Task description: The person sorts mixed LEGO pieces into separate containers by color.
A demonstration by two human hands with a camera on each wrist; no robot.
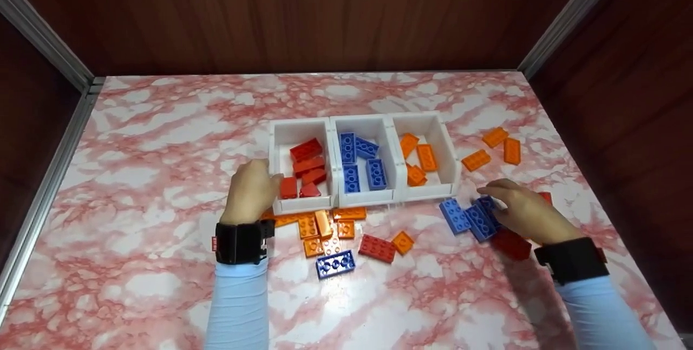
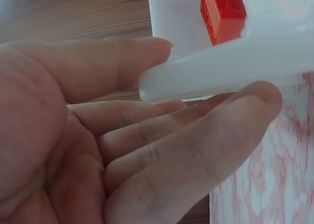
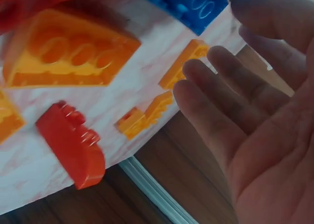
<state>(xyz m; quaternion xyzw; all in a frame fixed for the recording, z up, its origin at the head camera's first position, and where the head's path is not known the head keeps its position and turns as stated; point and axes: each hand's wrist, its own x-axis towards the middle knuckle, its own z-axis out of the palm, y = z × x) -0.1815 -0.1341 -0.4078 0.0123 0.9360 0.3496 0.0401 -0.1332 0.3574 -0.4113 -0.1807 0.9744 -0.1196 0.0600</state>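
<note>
My left hand (image 1: 250,190) grips the side wall of the left white bin (image 1: 300,125). In the left wrist view the thumb lies over the wall and the other fingers (image 2: 196,150) stretch along its outer side. Red bricks (image 1: 307,150) lie in this bin. On the right, my right hand (image 1: 522,209) hovers over a small heap, its fingers loosely extended. Its thumb tip comes right at the corner of a blue brick (image 3: 196,8). Other blue bricks (image 1: 455,215) and a dark red brick (image 1: 511,244) lie beside and under that hand.
The middle bin (image 1: 360,118) holds blue bricks, the right bin (image 1: 449,155) orange ones. Loose orange bricks (image 1: 307,225), a red brick (image 1: 377,248) and a blue brick (image 1: 335,264) lie before the bins. Several orange bricks (image 1: 476,160) lie right of them. Wood panels (image 1: 303,19) enclose the table.
</note>
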